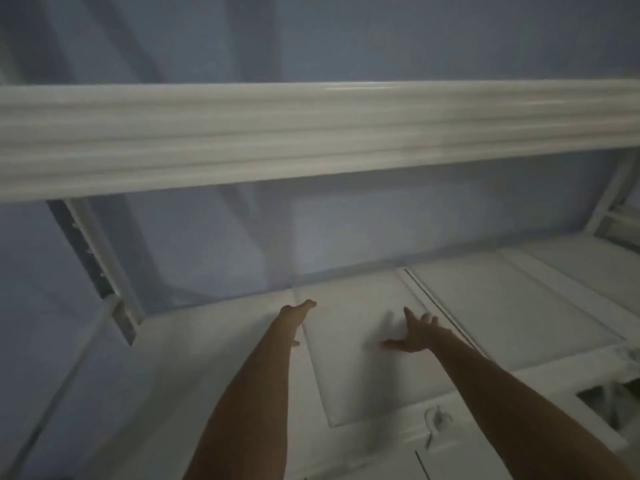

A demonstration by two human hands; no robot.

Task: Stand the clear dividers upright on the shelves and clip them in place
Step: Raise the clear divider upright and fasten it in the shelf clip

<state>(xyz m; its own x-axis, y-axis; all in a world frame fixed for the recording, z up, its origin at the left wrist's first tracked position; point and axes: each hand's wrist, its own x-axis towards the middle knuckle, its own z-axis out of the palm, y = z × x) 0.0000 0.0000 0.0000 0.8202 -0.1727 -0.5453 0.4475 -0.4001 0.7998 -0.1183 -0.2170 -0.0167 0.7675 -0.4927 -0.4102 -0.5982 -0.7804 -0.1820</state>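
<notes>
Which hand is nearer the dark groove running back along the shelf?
Right. The right hand is spread just left of the groove, almost beside it. The left hand is farther left, across the flat panel.

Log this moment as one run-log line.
left hand: on divider's left edge | right hand: open, fingers spread | clear divider: flat on shelf, not upright

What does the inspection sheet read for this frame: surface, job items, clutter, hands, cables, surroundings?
Surface: white shelf, dim and blurred.
Job's things: one clear divider lying flat on the shelf, not upright; a second divider seems to stand edge-on to its right.
Clutter: small clear clip-like piece near the front edge.
Hands: left hand at the flat divider's left edge; right hand spread open over it.
Cables: nothing seen.
Surroundings: upper shelf rail, white upright, bluish wall.
</notes>
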